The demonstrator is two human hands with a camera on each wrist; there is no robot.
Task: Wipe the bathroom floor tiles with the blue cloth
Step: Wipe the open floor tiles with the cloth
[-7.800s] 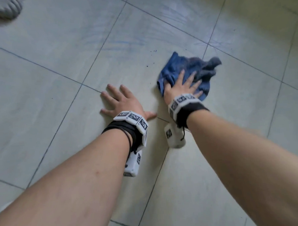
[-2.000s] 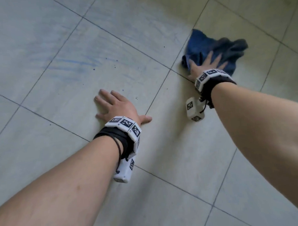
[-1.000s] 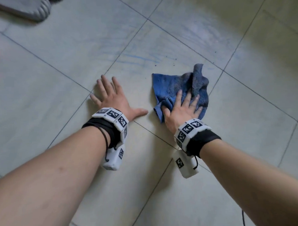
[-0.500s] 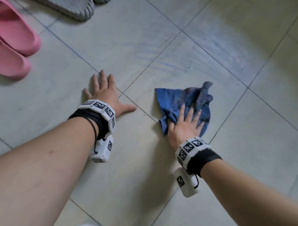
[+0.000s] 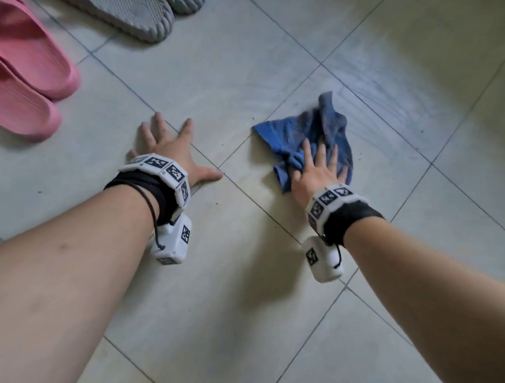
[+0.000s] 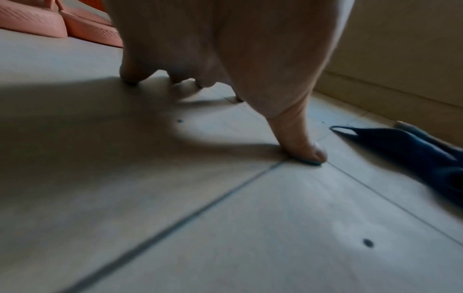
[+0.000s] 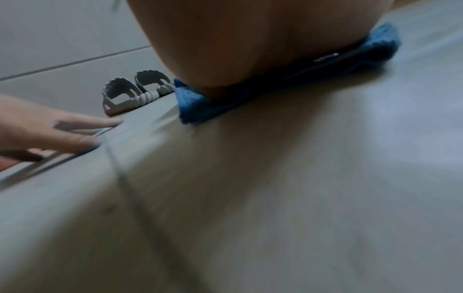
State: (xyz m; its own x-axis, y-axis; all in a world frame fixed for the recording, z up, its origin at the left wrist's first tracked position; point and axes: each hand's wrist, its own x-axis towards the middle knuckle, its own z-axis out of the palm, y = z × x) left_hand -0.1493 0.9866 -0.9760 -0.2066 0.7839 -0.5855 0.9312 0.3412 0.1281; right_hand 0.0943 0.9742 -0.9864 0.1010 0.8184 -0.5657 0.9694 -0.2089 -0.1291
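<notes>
- Slid nearer the body since a second ago: blue cloth (image 5: 309, 136), crumpled on the floor tiles (image 5: 249, 278) beside a grout line.
- Pressed flat on the cloth, fingers spread: right hand (image 5: 317, 171).
- Splayed bare on the tile as a brace: left hand (image 5: 171, 148).
- Best done with even palm pressure and overlapping strokes, clear of the pink slippers (image 5: 24, 85).

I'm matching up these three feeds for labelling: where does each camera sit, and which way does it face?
Head: worn on the head, looking down at floor tiles, both forearms, left hand, right hand flat on blue cloth.
Left wrist: low under the left hand, looking along its fingers toward pink slippers.
Right wrist: under the right palm, facing grey slippers.
Shared: all three views show the cloth.
</notes>
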